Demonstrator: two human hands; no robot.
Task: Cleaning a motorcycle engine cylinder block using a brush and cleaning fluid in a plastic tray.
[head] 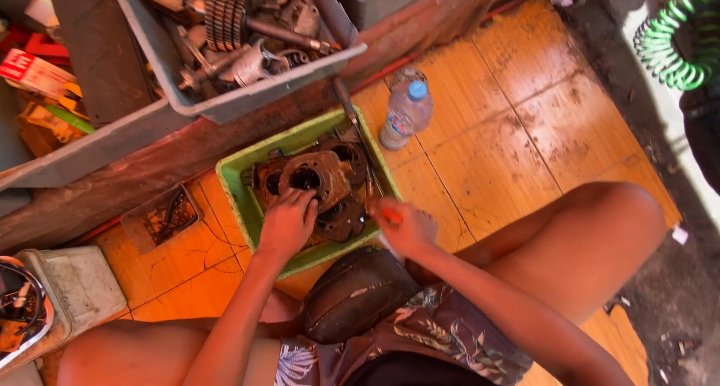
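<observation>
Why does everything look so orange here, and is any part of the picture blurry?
Head view: warm, strong light tints the tiled floor orange, with glare on its glossy tiles. The right hand is slightly smeared by motion; the left hand on the rusty engine part in the green tray is sharper. The plastic bottle catches highlights; the edges bend from the wide lens.

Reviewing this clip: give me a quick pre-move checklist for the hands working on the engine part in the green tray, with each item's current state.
1. Left hand steadies the rusty brown metal engine cylinder: ok, fingers rest on it.
2. Right hand has a grip on the orange-handled tool: ok; tool tip hidden.
3. Cylinder sits inside the green plastic tray: ok.
4. Tray flat on the orange tiled floor: ok.
5. Clear plastic water bottle with blue cap clear of the work: ok, upright beside the tray.
6. Fasteners loosened: cannot tell.
</observation>
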